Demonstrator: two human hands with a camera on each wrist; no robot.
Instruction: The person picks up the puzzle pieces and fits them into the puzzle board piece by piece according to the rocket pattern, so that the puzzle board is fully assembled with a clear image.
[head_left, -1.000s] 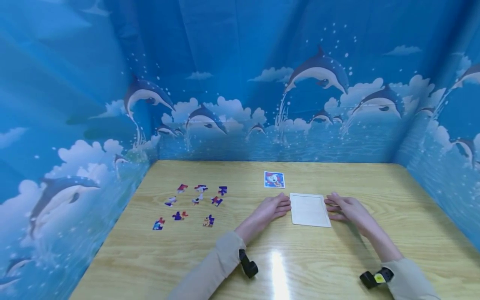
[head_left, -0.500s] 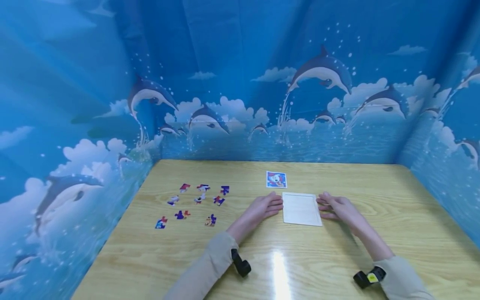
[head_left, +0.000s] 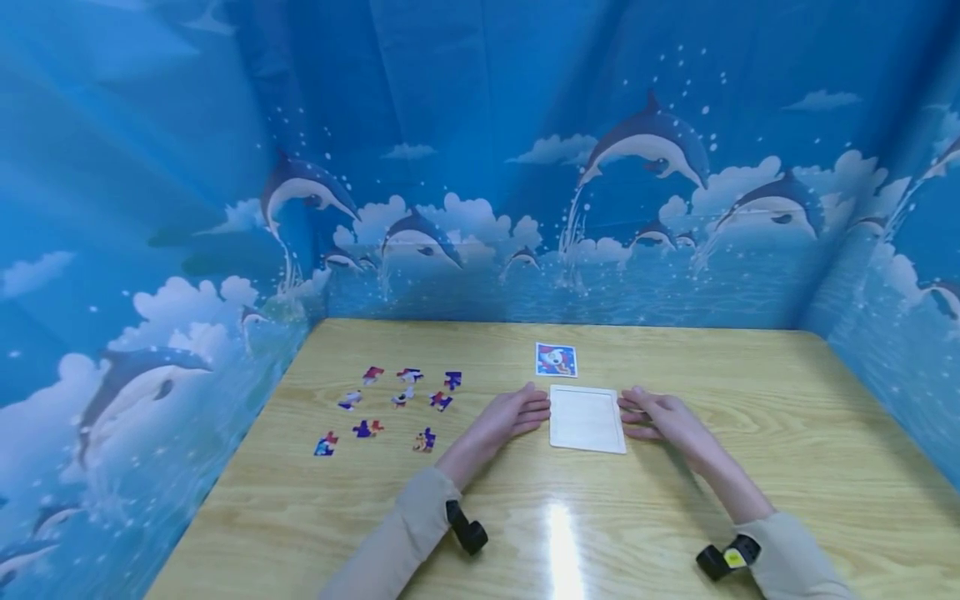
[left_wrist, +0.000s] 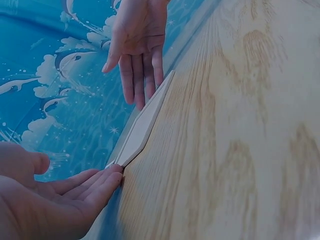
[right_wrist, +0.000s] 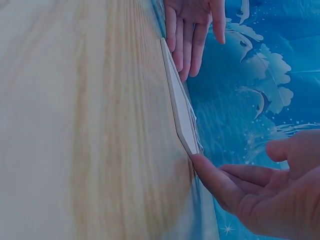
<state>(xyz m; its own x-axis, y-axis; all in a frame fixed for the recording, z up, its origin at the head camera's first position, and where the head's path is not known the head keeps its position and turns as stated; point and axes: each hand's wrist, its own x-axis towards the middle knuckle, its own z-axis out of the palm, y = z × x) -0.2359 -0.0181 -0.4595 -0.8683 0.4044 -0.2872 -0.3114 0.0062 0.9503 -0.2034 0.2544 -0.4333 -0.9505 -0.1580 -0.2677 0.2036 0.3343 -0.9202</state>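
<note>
A pale square puzzle tray [head_left: 587,419] with a raised rim lies flat on the wooden table, between both hands. My left hand [head_left: 507,421] touches its left edge with straight fingertips, also seen where the left hand [left_wrist: 65,200] meets the tray in the left wrist view. At the opposite edge, the straight fingers of my right hand [head_left: 667,423] touch the tray's side. In the right wrist view the right hand [right_wrist: 270,185] has its fingertips against the tray's corner. Just behind the tray lies a small square picture card [head_left: 556,360] showing a white cartoon figure.
Several loose jigsaw pieces [head_left: 402,397] lie spread on the left part of the table [head_left: 750,375]. A blue dolphin-print curtain [head_left: 480,167] stands along the back and sides. Light glares off the front of the tabletop.
Both hands have slid the tray left across the table, with fingertips staying at its two sides. It now sits nearly below the card. The whole view shifted slightly.
</note>
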